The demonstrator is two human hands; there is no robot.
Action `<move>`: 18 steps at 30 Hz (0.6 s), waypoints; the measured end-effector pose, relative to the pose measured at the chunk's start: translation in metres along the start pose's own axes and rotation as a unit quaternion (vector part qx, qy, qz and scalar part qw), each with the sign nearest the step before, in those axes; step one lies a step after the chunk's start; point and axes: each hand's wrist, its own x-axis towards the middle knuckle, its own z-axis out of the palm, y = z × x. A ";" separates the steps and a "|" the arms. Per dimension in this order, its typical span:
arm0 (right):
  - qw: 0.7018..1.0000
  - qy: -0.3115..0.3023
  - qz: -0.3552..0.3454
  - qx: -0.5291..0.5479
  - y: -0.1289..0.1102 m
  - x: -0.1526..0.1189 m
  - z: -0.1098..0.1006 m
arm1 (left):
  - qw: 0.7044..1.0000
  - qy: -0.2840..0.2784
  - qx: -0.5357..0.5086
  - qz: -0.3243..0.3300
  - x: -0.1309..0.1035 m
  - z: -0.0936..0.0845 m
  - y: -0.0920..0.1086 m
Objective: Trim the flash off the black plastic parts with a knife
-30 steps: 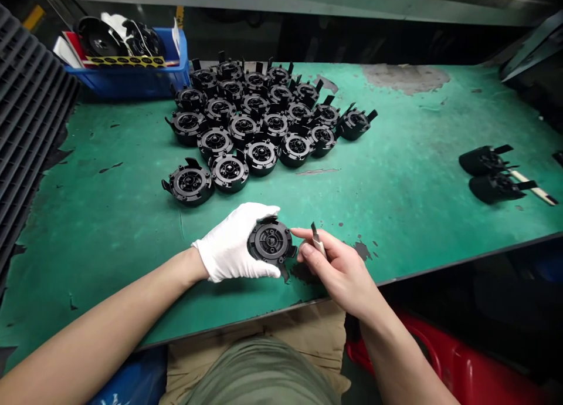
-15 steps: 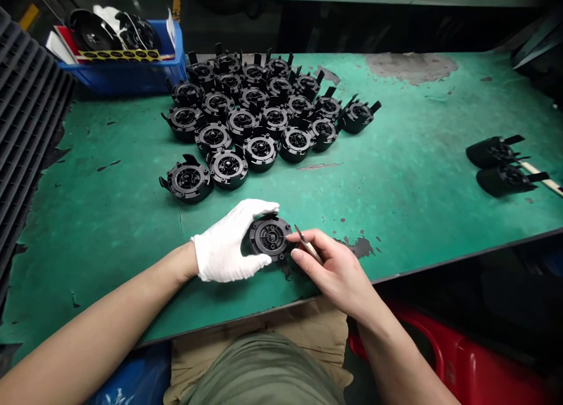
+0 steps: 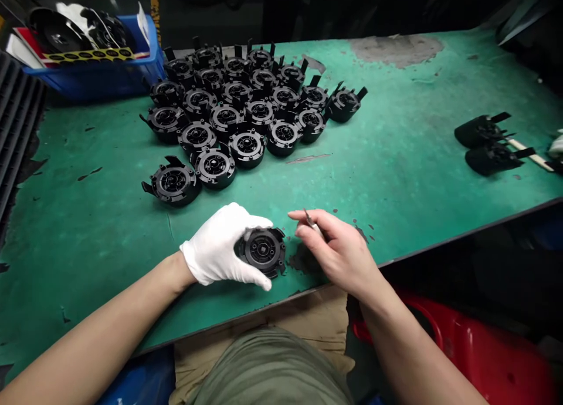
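My left hand [image 3: 224,246], in a white glove, is wrapped around the left side of a round black plastic housing [image 3: 264,249] near the front edge of the bench. The housing's ringed face points up, and its left edge is hidden by the glove. To the right of it, apart from the part, my bare right hand [image 3: 338,246] is closed on a small knife [image 3: 313,224] with a thin pointed tip. Most of the knife's pale handle is hidden in the palm. The right index finger stretches toward the left.
Several similar black housings [image 3: 225,117] stand grouped on the green bench [image 3: 396,158]. Two more housings [image 3: 492,158] sit at the right beside a pale stick [image 3: 530,154]. A blue bin [image 3: 97,79] holding parts is at the back left, beside stacked dark trays [image 3: 20,135].
My right hand has drawn away from the housing, still holding the knife. In my left hand the housing appears turned, its tabs now on the right side. The camera view has shifted slightly.
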 end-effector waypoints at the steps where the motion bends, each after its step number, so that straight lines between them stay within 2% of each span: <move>1: 1.000 0.006 0.004 0.005 0.001 0.001 -0.005 | 1.000 0.018 0.005 -0.009 -0.001 0.001 0.000; 3: 1.000 0.003 0.005 0.011 0.004 0.000 -0.014 | 0.998 0.065 0.024 -0.005 -0.004 0.003 0.000; 5: 1.000 -0.002 -0.001 -0.003 0.008 -0.003 -0.020 | 0.995 0.081 0.044 0.027 -0.006 0.005 0.000; 8: 0.999 -0.005 -0.018 -0.049 0.014 -0.009 -0.023 | 0.997 0.031 0.045 0.056 -0.006 0.009 0.000; 11: 0.996 -0.022 -0.039 -0.081 0.020 -0.016 -0.022 | 0.999 -0.010 0.018 0.040 -0.005 0.010 -0.001; 18: 0.992 -0.036 -0.067 -0.104 0.026 -0.029 -0.015 | 0.999 -0.009 -0.010 0.037 -0.005 0.010 -0.006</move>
